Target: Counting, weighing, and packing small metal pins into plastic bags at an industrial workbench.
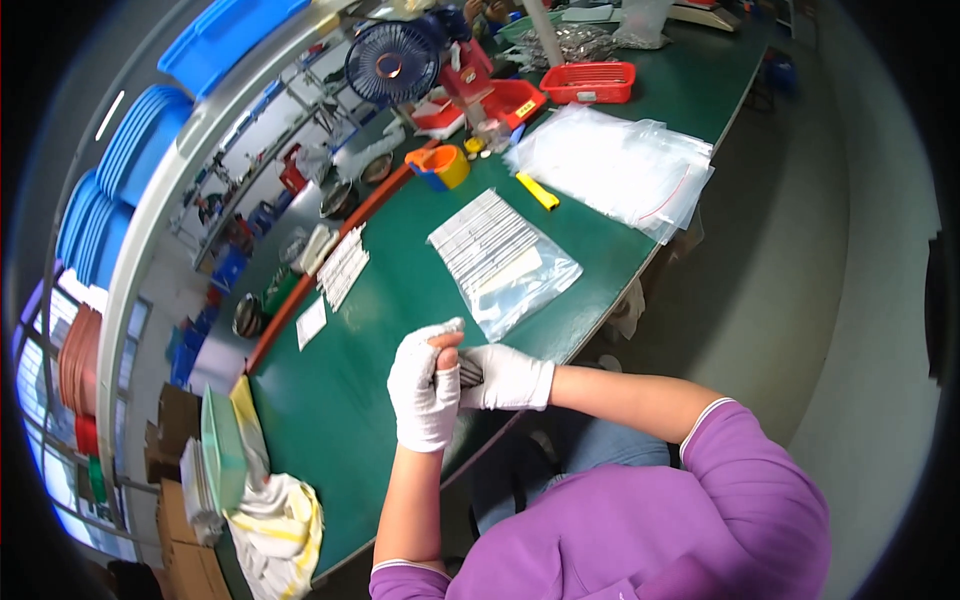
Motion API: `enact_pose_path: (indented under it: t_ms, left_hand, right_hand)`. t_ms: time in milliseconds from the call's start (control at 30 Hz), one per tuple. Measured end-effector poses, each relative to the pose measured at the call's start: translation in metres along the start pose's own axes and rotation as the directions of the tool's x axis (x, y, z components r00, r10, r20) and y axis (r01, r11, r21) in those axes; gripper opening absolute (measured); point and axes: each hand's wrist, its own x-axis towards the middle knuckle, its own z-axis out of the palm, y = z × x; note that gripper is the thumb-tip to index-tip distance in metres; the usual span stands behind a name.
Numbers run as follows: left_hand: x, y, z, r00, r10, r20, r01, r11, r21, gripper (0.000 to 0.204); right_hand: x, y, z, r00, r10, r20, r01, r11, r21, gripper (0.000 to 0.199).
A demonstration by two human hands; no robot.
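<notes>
Both of my hands wear white gloves and meet close to the near edge of the green table. My left hand is curled, with its bare thumb and a bare fingertip showing. From the right, my right hand reaches in, its fingers partly hidden behind the left. Between the two, a small dark piece with light stripes peeks out; its kind is too hidden to tell. Just beyond lies a clear plastic bag holding a row of pale, printed strips.
Farther off are a stack of clear bags, a yellow-handled tool, an orange-and-blue cup-like holder, a red basket and a fan. White strips lie left, near a raised red-brown edge. A cloth hangs nearby.
</notes>
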Motion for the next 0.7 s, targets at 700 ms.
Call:
enact_pose_path:
  t_ms: [700]
  left_hand:
    - [0.187,-0.073,0.193,0.950,0.114,0.289,-0.184,0.956,0.229,0.039]
  right_hand:
    - [-0.058,-0.045,-0.143,0.660,-0.330,-0.675,0.100,0.929,-0.357,0.023]
